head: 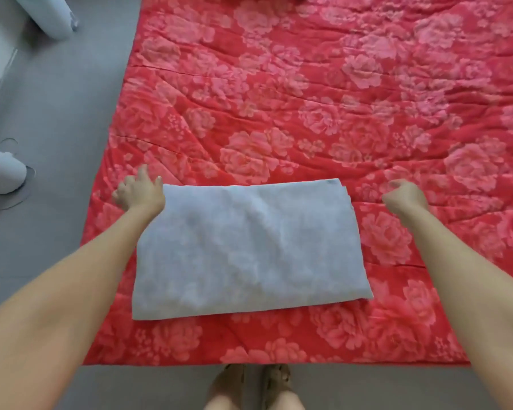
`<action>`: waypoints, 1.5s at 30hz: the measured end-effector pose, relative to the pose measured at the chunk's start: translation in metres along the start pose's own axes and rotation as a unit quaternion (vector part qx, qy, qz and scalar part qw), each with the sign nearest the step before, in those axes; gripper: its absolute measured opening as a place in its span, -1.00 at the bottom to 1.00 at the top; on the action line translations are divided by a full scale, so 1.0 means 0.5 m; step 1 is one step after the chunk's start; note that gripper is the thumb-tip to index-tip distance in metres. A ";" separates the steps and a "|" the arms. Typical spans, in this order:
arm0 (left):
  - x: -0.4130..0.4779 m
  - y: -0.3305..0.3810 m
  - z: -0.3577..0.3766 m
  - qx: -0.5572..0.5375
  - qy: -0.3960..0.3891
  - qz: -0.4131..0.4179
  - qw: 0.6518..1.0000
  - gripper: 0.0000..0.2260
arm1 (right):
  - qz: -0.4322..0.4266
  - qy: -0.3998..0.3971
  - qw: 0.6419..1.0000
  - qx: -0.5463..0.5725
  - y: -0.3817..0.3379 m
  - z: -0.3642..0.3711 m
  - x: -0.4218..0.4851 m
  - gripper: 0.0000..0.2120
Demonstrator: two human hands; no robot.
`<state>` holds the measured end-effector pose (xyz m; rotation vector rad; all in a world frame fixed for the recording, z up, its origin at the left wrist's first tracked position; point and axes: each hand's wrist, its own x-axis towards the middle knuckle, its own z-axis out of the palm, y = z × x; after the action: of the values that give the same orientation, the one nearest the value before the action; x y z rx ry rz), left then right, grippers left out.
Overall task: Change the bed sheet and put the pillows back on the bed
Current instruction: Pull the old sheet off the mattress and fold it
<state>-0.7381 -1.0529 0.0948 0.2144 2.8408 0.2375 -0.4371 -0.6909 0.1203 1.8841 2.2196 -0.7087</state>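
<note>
A folded pale grey-blue sheet point(246, 250) lies flat near the front edge of a red quilted mattress pad with pink flowers point(323, 113), which is spread on the floor. My left hand point(139, 190) hovers at the sheet's far left corner with its fingers spread, touching or just off the cloth. My right hand point(404, 195) is loosely curled over the red pad, to the right of the sheet and clear of it, holding nothing. No pillows are in view.
Grey floor point(57, 143) runs along the pad's left side and front. Two pale rounded white objects stand on the floor at the left, one at the top point(51, 16) and one lower point(3, 176). My feet point(255, 386) stand at the pad's front edge.
</note>
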 end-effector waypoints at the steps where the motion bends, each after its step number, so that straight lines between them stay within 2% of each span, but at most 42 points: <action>1: -0.012 0.017 0.028 0.031 0.004 0.055 0.998 -0.60 | 0.001 -0.025 1.000 -0.016 0.023 0.028 0.002 -0.55; 4: -0.097 0.048 0.137 0.079 -0.014 0.245 0.966 -0.60 | 0.015 -0.105 0.993 -0.045 0.111 0.113 -0.018 -0.50; 6: -0.157 0.072 0.202 0.126 -0.082 0.306 0.940 -0.54 | 0.053 -0.159 0.986 0.007 0.160 0.163 -0.029 -0.39; 8: -0.200 0.094 0.268 0.170 -0.169 0.280 0.930 -0.51 | 0.096 -0.225 0.965 0.092 0.200 0.208 -0.036 -0.44; 9: -0.210 0.099 0.307 0.181 -0.186 0.259 0.930 -0.49 | 0.100 -0.244 0.957 0.120 0.216 0.228 -0.034 -0.49; 10: -0.216 0.107 0.337 0.194 -0.198 0.242 0.930 -0.47 | 0.095 -0.249 0.955 0.129 0.228 0.244 -0.032 -0.50; 13: -0.219 0.117 0.398 0.221 -0.217 0.228 0.923 -0.44 | 0.077 -0.253 0.949 0.171 0.261 0.268 -0.009 -0.31; 15: -0.214 0.117 0.403 0.225 -0.226 0.227 0.920 -0.44 | 0.070 -0.249 0.944 0.204 0.245 0.250 -0.014 -0.41; 17: -0.209 0.108 0.384 0.196 -0.236 0.237 0.922 -0.46 | 0.026 -0.237 0.944 0.227 0.212 0.222 -0.035 -0.51; 19: -0.212 0.092 0.348 0.127 -0.257 0.239 0.928 -0.51 | -0.050 -0.252 0.937 0.238 0.156 0.175 -0.081 -0.51; 21: -0.223 0.058 0.304 0.006 -0.242 0.200 0.949 -0.56 | -0.131 -0.293 0.917 0.238 0.088 0.127 -0.139 -0.44; 22: -0.231 0.035 0.276 -0.051 -0.206 0.172 0.962 -0.58 | -0.173 -0.306 0.907 0.233 0.049 0.106 -0.174 -0.40; 24: -0.246 -0.023 0.222 -0.096 -0.097 0.136 0.981 -0.56 | -0.235 -0.304 0.893 0.234 -0.034 0.082 -0.249 -0.35; 26: -0.254 -0.087 0.175 -0.116 -0.016 0.116 0.986 -0.51 | -0.264 -0.294 0.892 0.219 -0.114 0.090 -0.327 -0.28; 28: -0.251 -0.156 0.149 -0.175 0.005 0.031 0.984 -0.63 | -0.274 -0.303 0.891 0.199 -0.198 0.129 -0.412 -0.19; 29: -0.246 -0.187 0.140 -0.234 -0.009 -0.039 0.971 -0.67 | -0.286 -0.309 0.887 0.189 -0.243 0.161 -0.456 -0.16; 31: -0.231 -0.242 0.131 -0.403 -0.036 -0.167 0.899 -0.69 | -0.304 -0.318 0.886 0.143 -0.331 0.254 -0.538 -0.17; 32: -0.226 -0.264 0.129 -0.463 -0.037 -0.209 0.860 -0.69 | -0.308 -0.336 0.883 0.107 -0.365 0.309 -0.572 -0.18; 33: -0.223 -0.285 0.130 -0.488 -0.041 -0.241 0.838 -0.68 | -0.309 -0.363 0.876 0.071 -0.388 0.371 -0.598 -0.20; 34: -0.223 -0.305 0.131 -0.493 -0.051 -0.266 0.827 -0.66 | -0.307 -0.397 0.864 0.031 -0.402 0.424 -0.619 -0.25; 36: -0.226 -0.331 0.142 -0.477 -0.095 -0.285 0.826 -0.61 | -0.311 -0.432 0.846 -0.031 -0.399 0.492 -0.636 -0.42; 38: -0.236 -0.332 0.157 -0.395 -0.154 -0.236 0.874 -0.52 | -0.304 -0.377 0.874 -0.036 -0.361 0.507 -0.625 -0.54; 40: -0.247 -0.311 0.179 -0.267 -0.186 -0.181 0.928 -0.42 | -0.275 -0.251 0.928 -0.007 -0.307 0.493 -0.585 -0.59; 41: -0.253 -0.294 0.191 -0.225 -0.178 -0.173 0.942 -0.39 | -0.255 -0.178 0.950 0.000 -0.278 0.481 -0.555 -0.61; 43: -0.258 -0.268 0.210 -0.206 -0.146 -0.201 0.946 -0.36 | -0.181 -0.073 0.981 -0.018 -0.220 0.460 -0.486 -0.58; 44: -0.255 -0.260 0.212 -0.204 -0.135 -0.230 0.942 -0.37 | -0.128 -0.071 0.989 -0.029 -0.198 0.455 -0.456 -0.50; 45: -0.246 -0.263 0.223 -0.195 -0.133 -0.255 0.938 -0.38 | -0.073 -0.106 0.991 -0.018 -0.179 0.459 -0.429 -0.40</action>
<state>-0.6053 -1.1864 -0.0024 -0.5245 2.4086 0.5927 -0.5228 -0.9921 0.0283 1.5602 2.2343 -0.8431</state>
